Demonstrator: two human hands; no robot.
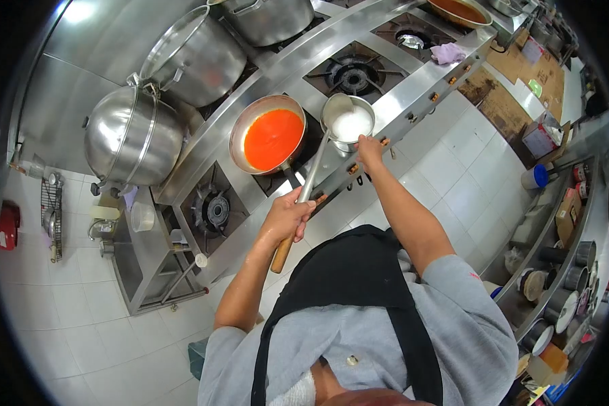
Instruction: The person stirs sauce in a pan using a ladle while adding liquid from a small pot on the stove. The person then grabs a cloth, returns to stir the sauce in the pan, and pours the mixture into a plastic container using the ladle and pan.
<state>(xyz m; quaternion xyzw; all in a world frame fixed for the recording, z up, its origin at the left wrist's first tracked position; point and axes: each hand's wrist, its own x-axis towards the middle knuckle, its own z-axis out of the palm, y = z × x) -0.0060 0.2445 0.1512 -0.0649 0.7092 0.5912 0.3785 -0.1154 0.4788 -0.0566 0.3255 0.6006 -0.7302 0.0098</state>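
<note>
My left hand [287, 218] is closed around the long shaft of a metal ladle [312, 169] with a wooden handle end [281, 256]. The ladle's bowl [336, 108] is at the left rim of a small metal pot [346, 146]. White contents [352, 126], powder or liquid I cannot tell, lie in the pot. My right hand [369, 153] has its fingers closed at the pot's near side, gripping its edge. To the left, a frying pan [238, 127] of bright orange-red sauce [272, 140] sits on the stove, its black handle [291, 177] pointing toward me beside the ladle shaft.
Gas burners [352, 76] line the steel stove, another burner [212, 211] being at near left. Large steel pots [195, 61] and a domed steamer [118, 135] stand behind. A pink cloth [448, 53] lies at the stove's edge. Shelves of cans and pans [560, 308] are at right.
</note>
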